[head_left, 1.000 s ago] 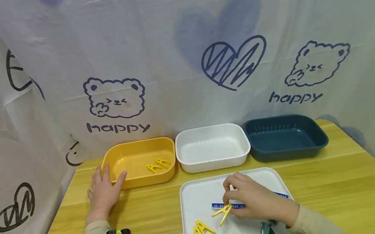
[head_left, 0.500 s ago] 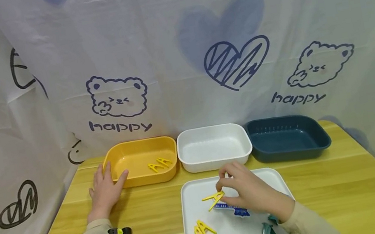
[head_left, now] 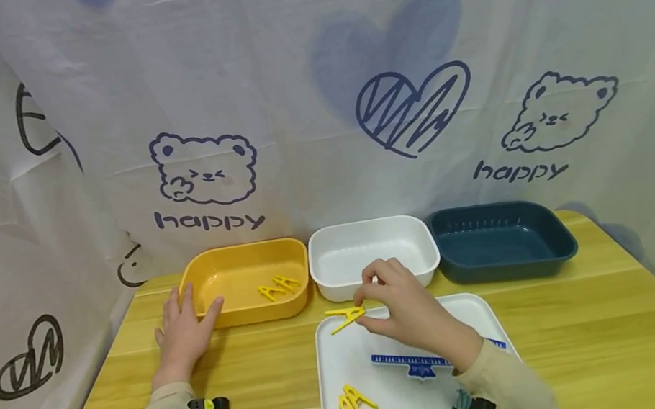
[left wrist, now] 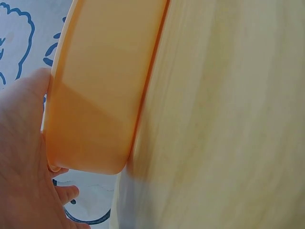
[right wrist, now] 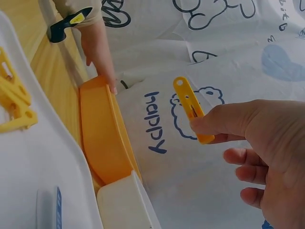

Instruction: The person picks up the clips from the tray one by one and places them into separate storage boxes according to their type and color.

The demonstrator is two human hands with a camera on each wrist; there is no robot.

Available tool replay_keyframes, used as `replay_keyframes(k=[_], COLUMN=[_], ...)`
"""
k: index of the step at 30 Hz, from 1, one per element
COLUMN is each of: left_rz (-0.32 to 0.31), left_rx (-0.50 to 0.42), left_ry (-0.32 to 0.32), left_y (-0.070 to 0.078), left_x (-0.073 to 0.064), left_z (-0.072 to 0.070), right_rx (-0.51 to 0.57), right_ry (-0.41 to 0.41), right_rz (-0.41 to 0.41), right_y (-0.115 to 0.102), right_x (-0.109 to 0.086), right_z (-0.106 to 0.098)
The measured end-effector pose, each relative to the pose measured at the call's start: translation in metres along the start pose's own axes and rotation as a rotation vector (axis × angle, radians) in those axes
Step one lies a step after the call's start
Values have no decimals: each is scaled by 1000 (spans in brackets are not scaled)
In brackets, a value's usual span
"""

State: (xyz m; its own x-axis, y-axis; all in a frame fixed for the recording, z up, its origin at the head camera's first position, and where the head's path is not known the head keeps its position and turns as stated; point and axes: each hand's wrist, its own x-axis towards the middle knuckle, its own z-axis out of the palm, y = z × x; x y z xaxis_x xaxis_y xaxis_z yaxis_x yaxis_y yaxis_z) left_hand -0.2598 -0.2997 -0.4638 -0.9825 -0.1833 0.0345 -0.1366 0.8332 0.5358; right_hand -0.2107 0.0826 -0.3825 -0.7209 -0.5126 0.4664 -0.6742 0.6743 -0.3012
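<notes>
My right hand (head_left: 401,305) pinches a yellow clothespin (head_left: 347,316) between thumb and fingers, above the far edge of the white tray (head_left: 324,373). In the right wrist view the clothespin (right wrist: 189,107) shows its metal spring. My left hand (head_left: 185,335) rests with spread fingers at the near left corner of the yellow bin (head_left: 223,319), its thumb against the front wall in the left wrist view. Inside that bin, two yellow clothespins (head_left: 276,287) lie towards the right. Two more clothespins (head_left: 352,405) are on the tray.
A blue ruler-like clip (head_left: 420,367) lies on the tray, partly under the right forearm. A teal binder clip (head_left: 463,401) is mostly covered by the right wrist camera. The white bin (head_left: 377,285) and dark blue bin (head_left: 510,269) stand right of the yellow one, before a printed curtain.
My right hand has lifted the clothespin from the middle of the tray and carried it away from me and to the left. The left hand keeps its place on the yellow bin.
</notes>
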Motion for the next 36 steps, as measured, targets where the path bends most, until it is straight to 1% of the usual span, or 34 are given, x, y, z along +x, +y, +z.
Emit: replay_keyframes(k=[5,9,13,17,20,24,28,32,36], left_rz=[-5,-5,2,13,20,27,34,38,38], left_rx=[7,31,77,128,148,160,163,160,159], left_ry=[-4,-8,-1,10,14,13,22,22,18], left_y=[0,-1,0,1,3,5,4,2,0], left_x=[2,3,2,-1,-3,-4,-4,-2,-2], left_z=[0,-1,-3,-5,-6,-7,-6,-4,-3], right_rx=[36,53,70,93,110,115,88,59,49], right_ry=[33,54,66,70,83,97,88,81,110], right_rz=[43,68,96,140,170,210,239,250,218], right_y=[-6,-10,-14,-18,-21,-24,-25,-27,-26], right_x=[13,23,33,42,48,55,63,71,79], right_z=[4,8,12,18,22,28,34,41,50])
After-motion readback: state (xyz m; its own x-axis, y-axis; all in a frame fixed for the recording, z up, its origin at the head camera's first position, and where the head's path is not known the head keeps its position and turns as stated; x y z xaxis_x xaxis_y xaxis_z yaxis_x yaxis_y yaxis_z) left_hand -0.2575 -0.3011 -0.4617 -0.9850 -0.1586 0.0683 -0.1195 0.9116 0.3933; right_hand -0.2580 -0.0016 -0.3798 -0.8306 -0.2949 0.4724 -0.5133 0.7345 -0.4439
